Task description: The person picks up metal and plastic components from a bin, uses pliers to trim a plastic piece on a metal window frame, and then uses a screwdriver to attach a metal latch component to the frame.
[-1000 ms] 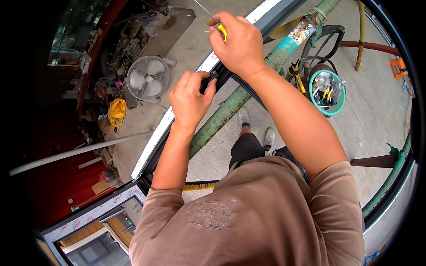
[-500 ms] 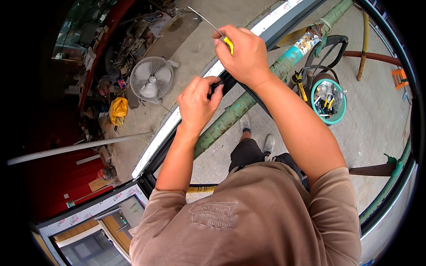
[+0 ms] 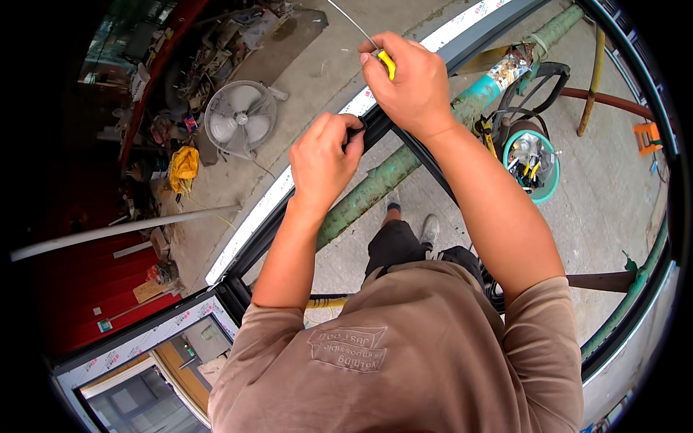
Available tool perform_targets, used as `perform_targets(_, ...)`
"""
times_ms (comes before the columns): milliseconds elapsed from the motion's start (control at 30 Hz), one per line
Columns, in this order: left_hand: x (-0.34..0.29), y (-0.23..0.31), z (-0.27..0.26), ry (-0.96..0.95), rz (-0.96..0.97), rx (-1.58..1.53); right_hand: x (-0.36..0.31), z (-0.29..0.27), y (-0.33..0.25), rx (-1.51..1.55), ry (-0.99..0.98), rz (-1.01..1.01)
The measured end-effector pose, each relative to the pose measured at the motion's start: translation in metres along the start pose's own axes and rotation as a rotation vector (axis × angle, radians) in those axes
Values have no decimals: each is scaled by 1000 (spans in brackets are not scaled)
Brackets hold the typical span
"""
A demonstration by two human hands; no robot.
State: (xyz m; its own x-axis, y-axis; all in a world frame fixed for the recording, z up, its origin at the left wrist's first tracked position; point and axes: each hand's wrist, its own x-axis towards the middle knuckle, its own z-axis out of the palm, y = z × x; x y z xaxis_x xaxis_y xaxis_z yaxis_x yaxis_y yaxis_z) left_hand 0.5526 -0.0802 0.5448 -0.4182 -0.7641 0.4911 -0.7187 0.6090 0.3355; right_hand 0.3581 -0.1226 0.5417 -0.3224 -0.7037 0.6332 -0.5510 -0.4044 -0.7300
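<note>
My right hand (image 3: 417,86) is closed around a screwdriver (image 3: 388,65) with a yellow handle, its thin metal shaft slanting up and left, away from the frame. Beside it, over the same bar, the thumb and fingers of my left hand (image 3: 323,155) pinch a small dark piece (image 3: 352,133). Most of that piece is hidden by the fingers, so its kind does not show. Both hands are at a long dark window or door frame (image 3: 249,229) with white printed film along its outer face. It runs diagonally from lower left to upper right.
A green pipe (image 3: 368,189) passes under the frame and my arms. On the floor, a fan (image 3: 241,119) stands left and a teal bucket of tools and fittings (image 3: 553,184) right. A filmed frame section (image 3: 130,351) lies lower left; a pale pole (image 3: 123,232) juts in above it.
My right hand and the screwdriver have shifted slightly right and up. The left hand keeps its pinch on the dark piece near the bar. The whole view has tilted slightly.
</note>
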Motion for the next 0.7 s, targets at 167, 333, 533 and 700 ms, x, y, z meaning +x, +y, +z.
perform_targets(167, 3, 1, -3, -8, -65, -75, 1, -2, -6, 0, -21, 10)
perform_targets(333, 6, 4, -5, -57, -166, -74, 1, -3, -7, -8, -48, 15)
perform_targets(533, 7, 5, -6, -60, -139, -64, 0, -1, -4, 12, -33, -12)
perform_targets(700, 7, 5, -4, -32, -121, -56, 0, -1, -4, 7, -53, 3)
